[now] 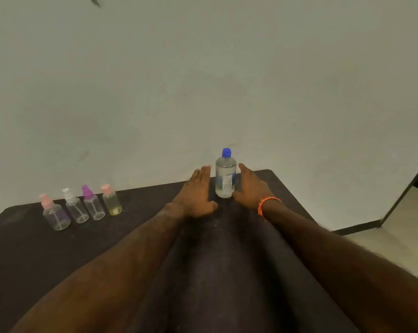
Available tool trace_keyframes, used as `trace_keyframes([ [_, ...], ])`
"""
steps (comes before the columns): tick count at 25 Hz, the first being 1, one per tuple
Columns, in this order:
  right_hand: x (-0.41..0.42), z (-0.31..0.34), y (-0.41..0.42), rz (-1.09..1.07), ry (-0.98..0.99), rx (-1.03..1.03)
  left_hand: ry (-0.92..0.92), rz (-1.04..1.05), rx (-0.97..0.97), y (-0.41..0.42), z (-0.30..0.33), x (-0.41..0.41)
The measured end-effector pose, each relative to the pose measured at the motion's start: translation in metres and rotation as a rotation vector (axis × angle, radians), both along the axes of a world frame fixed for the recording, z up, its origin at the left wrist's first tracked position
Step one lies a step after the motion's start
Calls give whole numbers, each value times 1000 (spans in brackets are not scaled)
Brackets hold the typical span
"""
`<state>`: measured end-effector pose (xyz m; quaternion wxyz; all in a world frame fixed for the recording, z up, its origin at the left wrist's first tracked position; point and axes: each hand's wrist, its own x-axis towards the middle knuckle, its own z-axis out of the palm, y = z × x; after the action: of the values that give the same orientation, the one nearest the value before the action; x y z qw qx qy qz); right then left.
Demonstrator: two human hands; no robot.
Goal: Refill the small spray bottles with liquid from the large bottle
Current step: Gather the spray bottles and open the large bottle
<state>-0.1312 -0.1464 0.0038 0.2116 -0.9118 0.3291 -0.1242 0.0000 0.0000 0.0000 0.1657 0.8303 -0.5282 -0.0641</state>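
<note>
I see the large bottle (225,174) upright at the far edge of the bench (135,236), between my left hand (198,193) and right hand (251,186). Fingers straight, holding nothing. Four small spray bottles (83,207) stand in a row well left.

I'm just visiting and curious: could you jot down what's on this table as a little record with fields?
surface: dark table against a pale wall
large bottle: upright, blue cap on, clear liquid inside
small spray bottles: four in a row at left, tops pink, white, purple, peach
contents: the peach-topped one looks yellowish, the others look clear
left hand: open, flat, left of the large bottle
right hand: open, right of it, orange wristband
progress: no cap removed yet
</note>
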Motion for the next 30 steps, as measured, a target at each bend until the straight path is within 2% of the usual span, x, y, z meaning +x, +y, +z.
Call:
trace_keyframes([
  [3, 7, -7, -3, 64, -100, 152, 170, -33, 12, -8, -1, 0],
  [7, 8, -10, 3, 61, -161, 163, 333, -127, -100, -8, 9, -10],
  [12, -12, 6, 22, 60, -118, 135, 338, -125, -66, 14, 26, -31],
  [19, -78, 24, 95, 124, -186, 136, 312, -185, -72, 91, 51, -92],
  [30, -175, 17, 223, 194, -187, 146, 224, -121, -75, 227, 31, -183],
])
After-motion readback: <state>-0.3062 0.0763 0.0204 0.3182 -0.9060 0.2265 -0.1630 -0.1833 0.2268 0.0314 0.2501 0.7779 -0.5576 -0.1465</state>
